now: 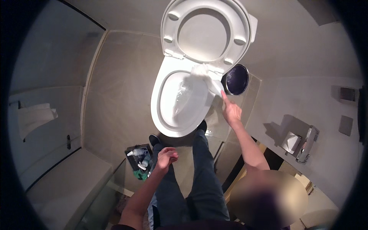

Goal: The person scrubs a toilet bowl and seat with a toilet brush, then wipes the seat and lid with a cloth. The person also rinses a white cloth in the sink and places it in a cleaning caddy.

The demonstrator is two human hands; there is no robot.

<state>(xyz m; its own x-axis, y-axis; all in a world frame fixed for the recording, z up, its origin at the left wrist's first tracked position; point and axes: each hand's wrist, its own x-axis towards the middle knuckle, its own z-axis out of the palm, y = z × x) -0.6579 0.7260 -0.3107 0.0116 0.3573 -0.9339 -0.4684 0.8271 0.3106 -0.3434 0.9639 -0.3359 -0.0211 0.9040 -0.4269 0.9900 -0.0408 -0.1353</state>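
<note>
My right hand [232, 111] grips the end of a white-handled toilet brush [216, 86], index finger stretched along it. The brush's pale bristle head [200, 70] is blurred at the rear rim of a white toilet bowl [154, 107]. Wet streaks shine inside the bowl. Its seat [175, 31] and lid are raised against the wall. My left hand [166, 157] hangs above my left leg, fingers loosely bent and holding nothing. Nearest to it is a dark caddy [130, 161] on the floor, with spray bottles [145, 162] and a green cloth [140, 174].
A round, dark-lined bin [237, 80] stands right of the toilet, by the wall. A paper holder [307, 145] and a small box [291, 142] are on the right wall side. A white towel [36, 118] hangs at left. My feet flank the bowl's front.
</note>
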